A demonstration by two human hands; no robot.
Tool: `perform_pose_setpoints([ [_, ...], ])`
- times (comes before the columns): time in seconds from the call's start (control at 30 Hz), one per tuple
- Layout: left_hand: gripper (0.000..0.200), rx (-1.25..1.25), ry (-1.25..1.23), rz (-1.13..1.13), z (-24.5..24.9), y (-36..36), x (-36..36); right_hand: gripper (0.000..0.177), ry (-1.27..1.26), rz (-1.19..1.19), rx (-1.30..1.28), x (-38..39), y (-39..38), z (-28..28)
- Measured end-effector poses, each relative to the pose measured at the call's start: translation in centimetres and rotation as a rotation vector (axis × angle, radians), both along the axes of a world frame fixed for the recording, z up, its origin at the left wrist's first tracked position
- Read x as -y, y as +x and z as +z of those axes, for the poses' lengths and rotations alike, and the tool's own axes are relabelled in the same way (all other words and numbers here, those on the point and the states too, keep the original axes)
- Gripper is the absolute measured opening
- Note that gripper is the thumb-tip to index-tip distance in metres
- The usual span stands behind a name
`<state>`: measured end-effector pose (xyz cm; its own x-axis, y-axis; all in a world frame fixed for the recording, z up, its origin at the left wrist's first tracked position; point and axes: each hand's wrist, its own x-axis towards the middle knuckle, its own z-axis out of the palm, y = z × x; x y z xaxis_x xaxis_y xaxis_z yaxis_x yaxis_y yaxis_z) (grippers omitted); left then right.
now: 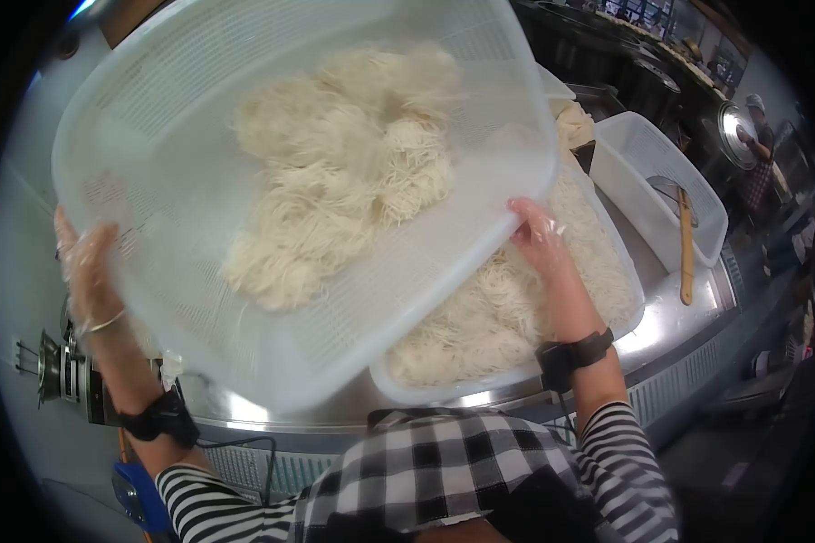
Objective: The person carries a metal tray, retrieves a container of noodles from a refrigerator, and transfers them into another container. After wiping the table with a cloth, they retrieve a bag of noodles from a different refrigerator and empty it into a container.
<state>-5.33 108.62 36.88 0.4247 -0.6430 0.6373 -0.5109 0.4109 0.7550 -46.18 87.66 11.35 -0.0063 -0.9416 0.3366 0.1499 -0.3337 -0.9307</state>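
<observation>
A large white perforated basket [181,339] is held up and tilted, with clumps of pale noodles [335,181] inside it. My left hand [91,271], in a clear glove, grips its left rim. On the right, my right hand [540,233], also gloved, is closed on the near right rim, thumb and fingers at the edge. Beneath the basket's right side, a second white container [638,303] full of noodles [480,326] rests on the metal counter. The tilted basket hides part of that container.
A white bin [629,145] stands at the right, with a wooden-handled strainer [686,244] leaning over its edge. Large dark pots [589,50] are at the back right. Another person [759,154] stands at the far right by a round metal lid [736,136].
</observation>
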Motion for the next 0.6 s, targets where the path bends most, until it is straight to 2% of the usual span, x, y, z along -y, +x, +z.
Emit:
perform_pose_setpoints([
  [0.03,0.051,0.296,-0.049,0.189,-1.7,1.5,1.2,0.022,-0.1,-0.12,-0.446,0.6,-1.0,-1.5],
  [0.07,0.052,0.59,-0.099,0.376,-2.6,1.2,1.9,0.022,-0.099,-0.122,-0.448,-0.1,-1.3,-0.3],
  [0.1,0.052,0.59,-0.106,0.374,-3.6,0.6,2.3,0.022,0.215,0.018,-0.356,-0.5,-1.8,1.4],
  [0.13,0.054,0.35,-0.088,0.204,-4.2,-2.5,3.0,0.023,0.523,0.158,-0.256,-0.5,-2.1,2.8],
  [0.17,0.056,0.11,-0.067,0.033,-4.5,-4.8,3.4,0.023,0.518,0.154,-0.257,1.2,-2.9,1.3],
  [0.23,0.056,0.132,-0.133,0.027,-4.5,-6.5,3.8,0.028,0.149,0.374,-1.144,6.1,-5.3,-2.7],
  [0.27,0.058,0.155,-0.181,0.026,-4.7,-7.0,3.9,0.028,0.155,0.374,-1.147,7.4,-6.2,-2.2],
  [0.33,0.057,0.141,-0.178,0.073,-4.3,-8.0,4.0,0.035,-0.027,-0.165,-1.493,9.4,-7.4,-1.0],
  [0.4,0.057,0.131,-0.173,0.12,-4.1,-8.8,3.9,0.04,-0.046,-0.484,-1.118,3.5,-3.7,9.6],
  [0.47,0.05,0.163,-0.198,0.105,-4.4,-9.3,3.4,0.041,-0.499,-0.632,-1.022,7.6,-2.5,7.0],
  [0.5,0.05,0.163,-0.194,0.103,-4.5,-9.6,3.2,0.041,-0.494,-0.631,-1.024,7.7,-1.7,6.4],
  [0.57,0.047,0.107,-0.275,-0.025,-4.8,-10.0,2.9,0.038,-0.589,-0.581,-1.359,7.1,-0.3,5.5],
  [0.6,0.047,0.104,-0.266,-0.023,-5.0,-9.9,2.8,0.038,-0.585,-0.573,-1.363,6.9,-0.5,5.2],
])
